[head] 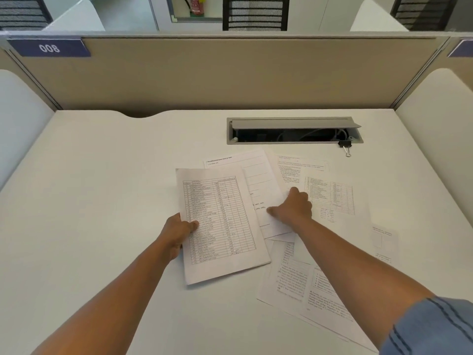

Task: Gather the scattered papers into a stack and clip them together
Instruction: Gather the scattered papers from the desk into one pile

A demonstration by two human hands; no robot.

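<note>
1. Left hand (180, 228) pinches the left edge of the table sheet (217, 221), thumb on top and fingers under, likely to lift it or steady it as the base of the stack.
2. Under that sheet's right edge lies a form sheet (258, 180), running up and right; overlap like this means it can be slid across rather than picked up.
3. Right hand (291, 207) presses down on the form sheet with curled fingers, holding nothing that I can make out; it seems set to drag the sheet leftward.
4. Right of that hand lie more papers (330, 198), touching it, and others (291, 275) under the forearm, near the table (102, 175) edge.
5. One small sheet (384, 242) sits apart at far right.
6. Binder clip (345, 146) rests by the cable tray (294, 130), well beyond both hands, waiting until the stack is squared.
</note>
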